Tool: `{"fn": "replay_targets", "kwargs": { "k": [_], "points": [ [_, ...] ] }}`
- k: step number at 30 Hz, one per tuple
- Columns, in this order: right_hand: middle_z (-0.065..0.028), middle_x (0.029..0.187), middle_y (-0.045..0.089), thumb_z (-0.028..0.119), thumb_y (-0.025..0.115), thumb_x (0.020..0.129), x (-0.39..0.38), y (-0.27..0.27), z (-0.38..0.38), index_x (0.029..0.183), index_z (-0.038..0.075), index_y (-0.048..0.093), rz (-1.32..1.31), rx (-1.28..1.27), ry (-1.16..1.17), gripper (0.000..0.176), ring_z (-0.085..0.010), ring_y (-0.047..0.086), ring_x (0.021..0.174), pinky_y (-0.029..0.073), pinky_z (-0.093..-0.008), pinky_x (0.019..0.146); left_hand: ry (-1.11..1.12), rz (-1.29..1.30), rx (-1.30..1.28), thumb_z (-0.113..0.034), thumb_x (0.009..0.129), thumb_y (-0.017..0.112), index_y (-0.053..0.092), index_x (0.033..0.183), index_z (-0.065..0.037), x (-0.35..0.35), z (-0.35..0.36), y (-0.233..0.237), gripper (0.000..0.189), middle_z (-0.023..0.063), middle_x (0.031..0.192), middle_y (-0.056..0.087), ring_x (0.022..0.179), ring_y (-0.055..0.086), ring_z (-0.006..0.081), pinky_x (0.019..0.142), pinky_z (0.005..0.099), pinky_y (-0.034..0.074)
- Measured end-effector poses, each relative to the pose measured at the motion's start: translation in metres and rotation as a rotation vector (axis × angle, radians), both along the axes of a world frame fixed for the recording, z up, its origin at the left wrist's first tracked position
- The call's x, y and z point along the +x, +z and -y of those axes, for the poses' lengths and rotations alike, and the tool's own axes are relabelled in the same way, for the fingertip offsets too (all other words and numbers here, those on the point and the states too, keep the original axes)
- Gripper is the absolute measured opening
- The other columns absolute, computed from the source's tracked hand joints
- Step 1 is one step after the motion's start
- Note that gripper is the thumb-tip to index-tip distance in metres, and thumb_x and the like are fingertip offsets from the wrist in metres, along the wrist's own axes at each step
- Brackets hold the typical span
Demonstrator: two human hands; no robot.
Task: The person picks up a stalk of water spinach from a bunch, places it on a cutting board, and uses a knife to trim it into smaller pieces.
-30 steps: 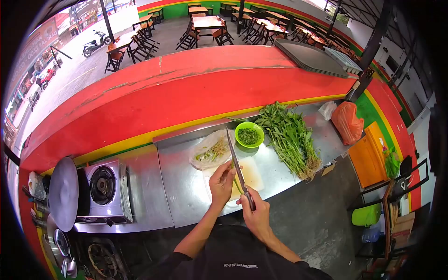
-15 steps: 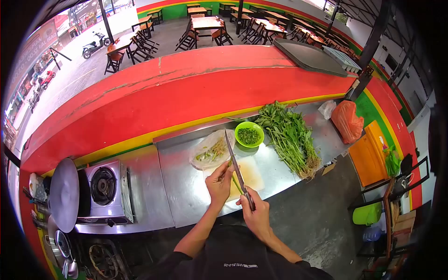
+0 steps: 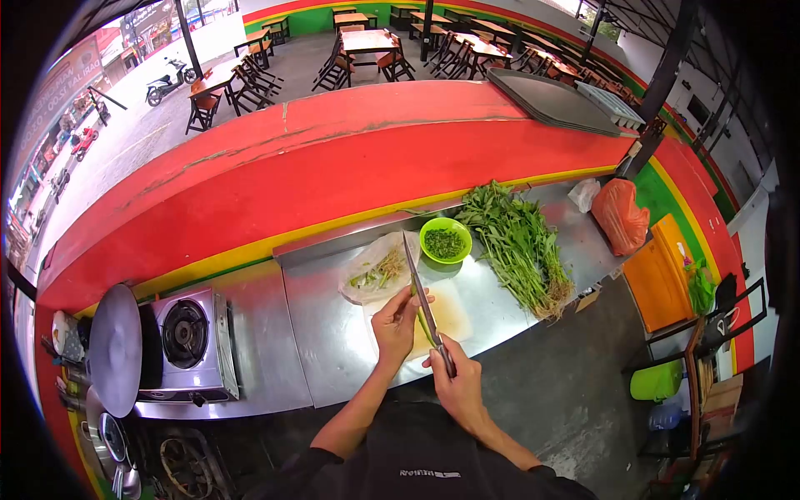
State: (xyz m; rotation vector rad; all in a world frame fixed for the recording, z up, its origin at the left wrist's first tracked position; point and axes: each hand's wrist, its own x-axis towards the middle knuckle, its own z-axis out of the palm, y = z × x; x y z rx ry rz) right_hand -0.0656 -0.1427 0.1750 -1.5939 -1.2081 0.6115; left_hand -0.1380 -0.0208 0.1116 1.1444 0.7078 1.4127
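Observation:
My left hand [image 3: 395, 328] pinches a thin green stalk [image 3: 423, 318] over the cutting board [image 3: 451, 310]. My right hand [image 3: 457, 382] is wrapped round the handle of a long knife [image 3: 422, 292], its blade pointing away from me and lying along the stalk. The far end of the stalk is partly hidden by my fingers and the blade. Beyond my left hand, a clear plastic bag [image 3: 353, 265] lies with pale roots and green trimmings [image 3: 385, 272] on it. Past the knife tip stands a lime-green bowl [image 3: 463, 250] of finely chopped greens [image 3: 444, 242].
A large bunch of leafy greens with roots [image 3: 521, 246] lies right on the steel counter [image 3: 321, 354]. Left is a gas stove [image 3: 188, 342] beside a big round pan lid [image 3: 116, 350]. An orange bag [image 3: 621, 218] sits at the far right, and a red wall [image 3: 333, 167] borders the back.
My left hand has shifted slightly, with a fingertip now showing past the blade. The stalk has moved a little along the knife; my right hand is nearly still.

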Motion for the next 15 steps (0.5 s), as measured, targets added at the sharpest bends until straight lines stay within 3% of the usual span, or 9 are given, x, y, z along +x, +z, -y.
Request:
{"fn": "replay_targets", "kwargs": {
  "k": [4,7,15],
  "points": [
    [-0.0052,0.071,0.069,0.007,0.061,0.096,-0.002,-0.003,-0.003,0.125,-0.003,0.059,0.003,0.009,-0.014,0.030,-0.0026,0.049,0.055,0.040,-0.0237,0.050,0.005,-0.009,0.007,-0.003,0.100,0.057,0.060,0.127,0.009,-0.001,0.000,-0.002,0.029,0.0152,0.108,0.072,0.099,0.071,0.0205,0.087,0.0286,0.055],
    [-0.0045,0.071,0.069,0.007,0.061,0.096,-0.003,-0.004,-0.005,0.124,-0.003,0.060,0.001,0.010,-0.008,0.030,-0.0024,0.049,0.055,0.039,-0.0237,0.050,0.030,-0.038,0.008,-0.008,0.100,0.060,0.061,0.124,0.008,-0.003,-0.001,-0.001,0.029,0.0148,0.108,0.072,0.096,0.072,0.0220,0.085,0.0313,0.057],
    [-0.0042,0.071,0.068,0.005,0.061,0.096,-0.006,-0.003,-0.013,0.123,-0.002,0.060,-0.005,0.027,-0.011,0.029,-0.0026,0.047,0.055,0.039,-0.0234,0.050,0.012,-0.076,-0.011,-0.007,0.100,0.059,0.062,0.123,0.007,-0.008,0.000,-0.006,0.027,0.0146,0.109,0.072,0.098,0.072,0.0213,0.085,0.0303,0.056]
  ]
}}
